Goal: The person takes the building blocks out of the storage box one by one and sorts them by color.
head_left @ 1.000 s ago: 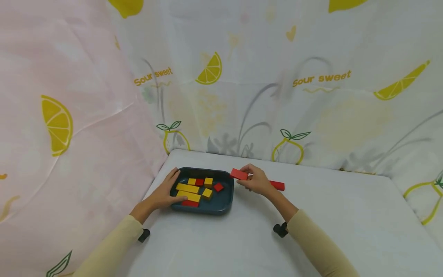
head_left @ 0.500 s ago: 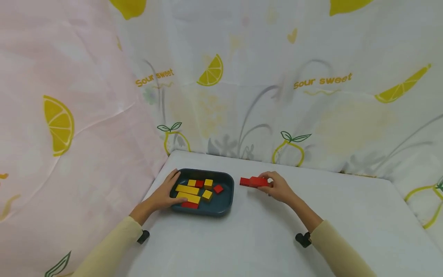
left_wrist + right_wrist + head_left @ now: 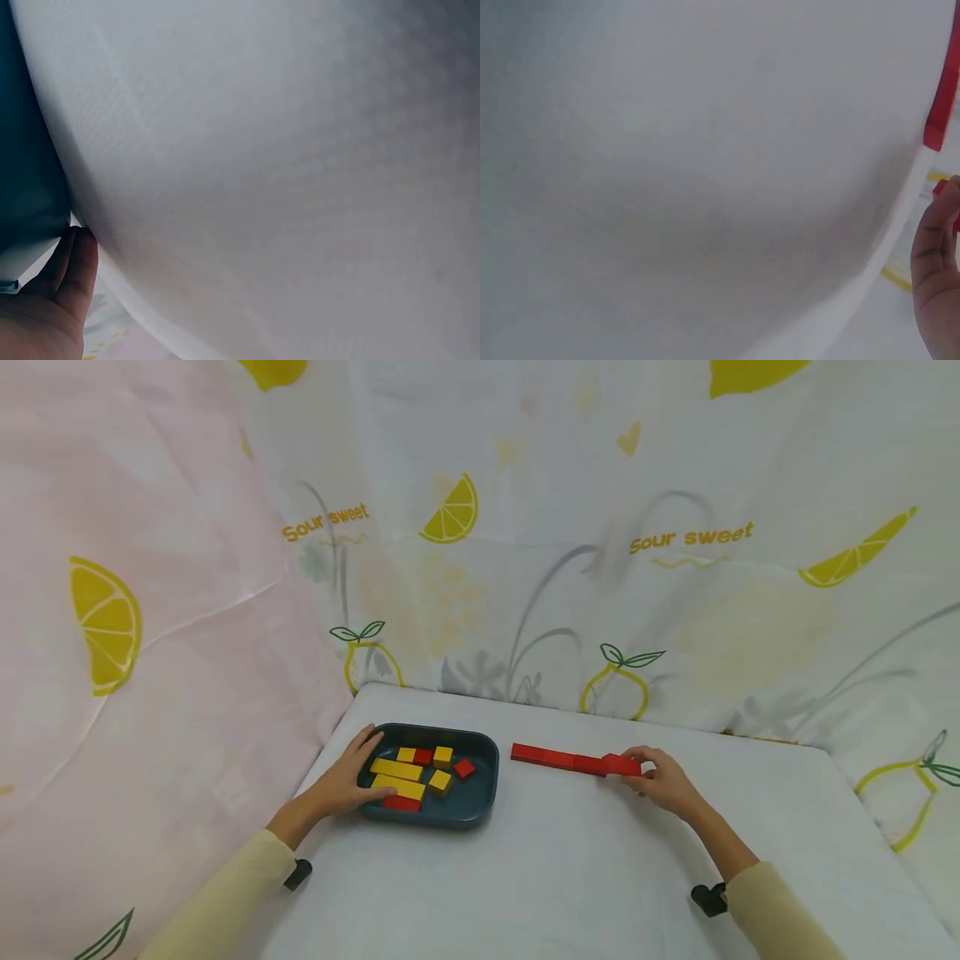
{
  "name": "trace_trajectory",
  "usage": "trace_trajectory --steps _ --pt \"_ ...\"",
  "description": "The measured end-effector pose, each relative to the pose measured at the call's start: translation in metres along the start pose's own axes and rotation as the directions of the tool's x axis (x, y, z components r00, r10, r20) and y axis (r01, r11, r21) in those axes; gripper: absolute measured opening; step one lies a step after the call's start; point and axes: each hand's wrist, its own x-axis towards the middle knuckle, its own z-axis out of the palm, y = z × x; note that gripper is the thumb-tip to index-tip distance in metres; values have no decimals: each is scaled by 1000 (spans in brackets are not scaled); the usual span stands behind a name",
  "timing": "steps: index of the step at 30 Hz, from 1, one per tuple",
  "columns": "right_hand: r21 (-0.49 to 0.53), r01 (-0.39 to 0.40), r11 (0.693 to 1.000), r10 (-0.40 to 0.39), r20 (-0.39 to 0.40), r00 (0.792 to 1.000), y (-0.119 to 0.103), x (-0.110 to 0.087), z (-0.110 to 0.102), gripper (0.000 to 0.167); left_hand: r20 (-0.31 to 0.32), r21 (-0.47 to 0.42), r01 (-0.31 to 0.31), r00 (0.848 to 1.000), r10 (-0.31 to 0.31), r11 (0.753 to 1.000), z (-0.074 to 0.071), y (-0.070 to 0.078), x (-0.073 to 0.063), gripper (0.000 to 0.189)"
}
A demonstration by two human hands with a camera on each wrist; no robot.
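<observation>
My right hand (image 3: 666, 782) pinches a red block (image 3: 619, 765) between thumb and fingers. That block overlaps the right end of a row of red blocks (image 3: 557, 759) lying on the white table. In the right wrist view the held block shows at the fingertips, slightly apart from the row's end. My left hand (image 3: 339, 785) holds the left end of a dark blue tray (image 3: 471, 802), thumb over the rim by a yellow block (image 3: 399, 787) and fingers along the outside. In the left wrist view two fingers (image 3: 77, 274) lie against the tray wall.
Inside the tray lie long yellow blocks, yellow cubes (image 3: 440, 782), a red cube (image 3: 464, 768) and other red pieces. A patterned cloth (image 3: 480, 610) hangs behind the table and along its left side. The white tabletop (image 3: 555, 868) extends in front of the blocks.
My right hand has carried the red block rightward from beside the tray to the right end of the red row, uncovering the row's left part. The left hand stays on the tray.
</observation>
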Motion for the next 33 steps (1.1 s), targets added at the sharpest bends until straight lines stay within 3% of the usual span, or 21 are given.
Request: trace_trajectory --steps 11,20,33 --pt "-47 -179 983 181 50 982 26 -1 -15 45 6 1 1 1000 -1 1000 0 0 2 108" --pt "25 -284 958 283 48 958 31 4 -8 50 23 -9 26 999 -26 1000 1 1 0 105" --pt "39 -281 959 279 57 959 28 11 -5 52 21 1 29 999 -29 1000 -2 4 0 105"
